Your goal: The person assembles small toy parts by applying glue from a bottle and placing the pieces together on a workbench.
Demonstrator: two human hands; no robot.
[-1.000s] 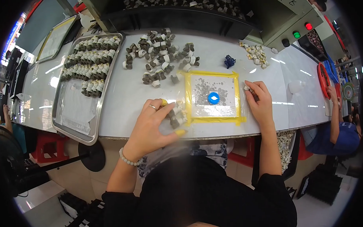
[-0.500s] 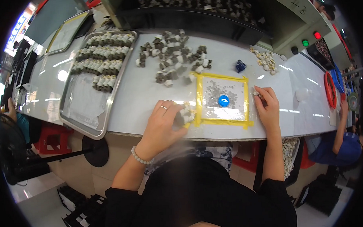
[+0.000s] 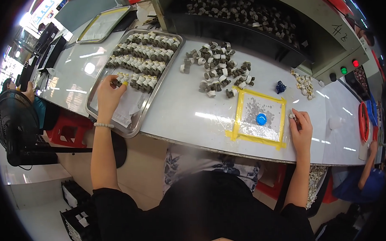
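My left hand (image 3: pixel 110 95) reaches over the metal tray (image 3: pixel 158 88) at the left. Thumb and fingers are closed on a small white-and-grey part (image 3: pixel 122 77) at the left end of the nearest row; a yellow cover shows at one fingertip. Several rows of such parts (image 3: pixel 135 63) stand in the tray. My right hand (image 3: pixel 302 133) rests on the table, right of the yellow-taped square (image 3: pixel 284 117), pinching a small whitish piece (image 3: pixel 291 115). A round blue cap (image 3: pixel 261 119) lies inside the square among grey specks.
Loose white-and-grey parts (image 3: pixel 221 66) lie mid-table. Beyond the square are a dark blue lump (image 3: pixel 280 87) and cream-coloured pieces (image 3: pixel 303 83). A machine with lit buttons (image 3: pixel 343 70) borders the far side. A fan (image 3: pixel 16 120) stands left; a co-worker's arm (image 3: pixel 369 165) shows right.
My left hand has moved from beside the taped square to the tray, carrying white-and-grey parts. My right hand keeps its pinch beside the square. The whole view has shifted.
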